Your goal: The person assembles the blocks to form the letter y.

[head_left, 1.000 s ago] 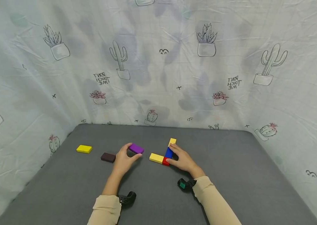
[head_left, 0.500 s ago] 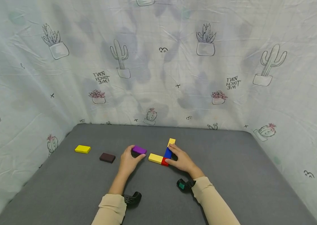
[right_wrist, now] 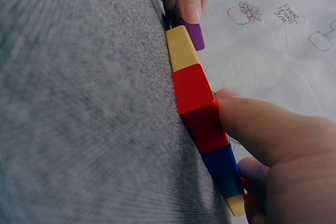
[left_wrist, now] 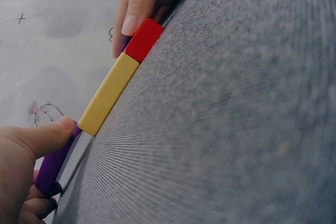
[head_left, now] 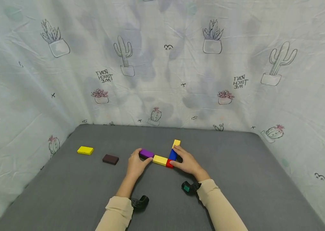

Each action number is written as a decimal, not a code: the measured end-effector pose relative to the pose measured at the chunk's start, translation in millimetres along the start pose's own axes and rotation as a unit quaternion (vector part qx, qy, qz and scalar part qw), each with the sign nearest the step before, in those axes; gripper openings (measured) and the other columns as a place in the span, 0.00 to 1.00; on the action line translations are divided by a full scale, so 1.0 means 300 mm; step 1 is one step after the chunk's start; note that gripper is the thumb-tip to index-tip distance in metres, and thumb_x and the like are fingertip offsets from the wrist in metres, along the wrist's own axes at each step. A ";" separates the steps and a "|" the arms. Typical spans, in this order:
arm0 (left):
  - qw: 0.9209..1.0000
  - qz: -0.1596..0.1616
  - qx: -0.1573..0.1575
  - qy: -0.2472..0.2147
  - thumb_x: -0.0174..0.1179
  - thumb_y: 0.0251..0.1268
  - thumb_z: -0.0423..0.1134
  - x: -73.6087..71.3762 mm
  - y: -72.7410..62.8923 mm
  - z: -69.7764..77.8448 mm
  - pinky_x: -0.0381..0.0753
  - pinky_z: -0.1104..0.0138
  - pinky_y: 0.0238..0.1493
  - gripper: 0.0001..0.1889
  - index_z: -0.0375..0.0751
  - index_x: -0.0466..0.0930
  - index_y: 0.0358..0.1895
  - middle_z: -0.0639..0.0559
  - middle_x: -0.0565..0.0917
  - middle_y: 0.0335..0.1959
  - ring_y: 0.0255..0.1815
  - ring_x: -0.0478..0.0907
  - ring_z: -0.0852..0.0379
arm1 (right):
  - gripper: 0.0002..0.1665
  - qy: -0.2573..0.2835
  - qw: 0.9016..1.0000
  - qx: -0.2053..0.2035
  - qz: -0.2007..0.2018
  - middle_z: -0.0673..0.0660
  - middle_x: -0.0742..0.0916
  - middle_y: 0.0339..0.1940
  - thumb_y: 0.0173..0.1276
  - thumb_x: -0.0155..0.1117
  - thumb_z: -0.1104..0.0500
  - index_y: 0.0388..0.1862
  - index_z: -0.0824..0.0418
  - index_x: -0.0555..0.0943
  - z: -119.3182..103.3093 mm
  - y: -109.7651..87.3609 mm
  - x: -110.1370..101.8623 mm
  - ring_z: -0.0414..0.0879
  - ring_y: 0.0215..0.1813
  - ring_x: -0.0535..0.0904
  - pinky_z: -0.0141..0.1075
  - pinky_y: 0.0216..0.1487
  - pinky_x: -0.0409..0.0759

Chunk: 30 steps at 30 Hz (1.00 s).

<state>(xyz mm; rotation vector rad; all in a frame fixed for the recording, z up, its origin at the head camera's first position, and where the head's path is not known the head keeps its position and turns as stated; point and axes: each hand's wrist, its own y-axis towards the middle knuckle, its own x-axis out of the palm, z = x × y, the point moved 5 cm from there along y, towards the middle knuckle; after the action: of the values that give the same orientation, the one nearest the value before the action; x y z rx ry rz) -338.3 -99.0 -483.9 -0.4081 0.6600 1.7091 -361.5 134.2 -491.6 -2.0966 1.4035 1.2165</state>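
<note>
My left hand (head_left: 135,166) pinches a purple block (head_left: 146,153) between thumb and fingers. In the left wrist view, that block is tilted slightly off the table, with one end at the pale yellow block (left_wrist: 109,94). The pale yellow block meets a red block (head_left: 169,164) at the corner of an L. From there a blue block (head_left: 172,155) and another pale yellow block (head_left: 176,143) run away from me. My right hand (head_left: 189,163) holds this far-running row, thumb on the red block and fingers by the blue and far yellow blocks. Its fingertips are partly hidden.
On the left of the grey table (head_left: 223,192) lie a dark brown block (head_left: 110,159) and a bright yellow block (head_left: 85,150), apart from each other. A cactus-print cloth (head_left: 151,64) encloses the table's back and sides.
My left hand has brought the purple block rightward to the near pale yellow block's left end. The right hand has stayed in place on its row.
</note>
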 end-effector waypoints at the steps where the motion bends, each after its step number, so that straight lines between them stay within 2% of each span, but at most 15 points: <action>1: 1.000 -0.001 -0.001 0.000 0.70 0.54 0.46 0.000 0.001 0.001 0.70 0.45 0.61 0.37 0.28 0.67 0.63 0.30 0.73 0.60 0.63 0.68 0.33 | 0.44 0.000 1.000 0.000 0.000 0.58 0.63 0.75 0.64 0.62 0.42 0.72 0.62 0.62 -0.001 0.001 -0.001 0.56 0.76 0.53 0.55 0.70 0.60; 8: 1.000 -0.012 -0.007 0.012 0.69 0.54 0.46 0.005 0.002 0.003 0.63 0.42 0.65 0.37 0.29 0.67 0.63 0.30 0.70 0.63 0.67 0.58 0.26 | 0.43 0.007 1.000 0.005 -0.003 0.58 0.63 0.75 0.65 0.62 0.43 0.72 0.61 0.62 -0.009 0.005 -0.006 0.56 0.77 0.53 0.55 0.71 0.60; 16: 1.000 -0.004 0.007 0.019 0.70 0.53 0.45 0.001 0.010 0.001 0.62 0.42 0.66 0.36 0.28 0.68 0.62 0.28 0.71 0.62 0.67 0.60 0.27 | 0.43 0.005 1.000 0.012 -0.007 0.56 0.61 0.76 0.65 0.62 0.44 0.73 0.60 0.61 -0.004 0.011 -0.002 0.54 0.77 0.51 0.54 0.72 0.58; 22: 1.000 -0.004 0.004 0.025 0.70 0.53 0.45 0.003 0.009 -0.004 0.63 0.43 0.66 0.36 0.28 0.68 0.62 0.30 0.72 0.62 0.67 0.59 0.28 | 0.43 0.007 1.000 0.012 -0.010 0.56 0.61 0.76 0.65 0.62 0.44 0.73 0.60 0.61 0.001 0.014 0.001 0.54 0.77 0.51 0.55 0.72 0.58; 30: 0.999 0.009 0.006 0.038 0.70 0.52 0.44 0.009 0.008 -0.004 0.57 0.46 0.70 0.35 0.28 0.70 0.61 0.30 0.73 0.60 0.67 0.64 0.34 | 0.43 0.004 1.000 0.015 -0.013 0.56 0.61 0.76 0.65 0.62 0.43 0.73 0.60 0.61 -0.001 0.016 -0.002 0.54 0.77 0.51 0.55 0.72 0.58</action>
<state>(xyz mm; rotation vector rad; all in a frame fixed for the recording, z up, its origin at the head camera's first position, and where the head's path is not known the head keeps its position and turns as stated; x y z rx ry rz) -341.3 -97.9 -485.9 -0.4620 0.7313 1.7127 -365.8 132.2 -490.1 -2.0956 1.3858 1.1721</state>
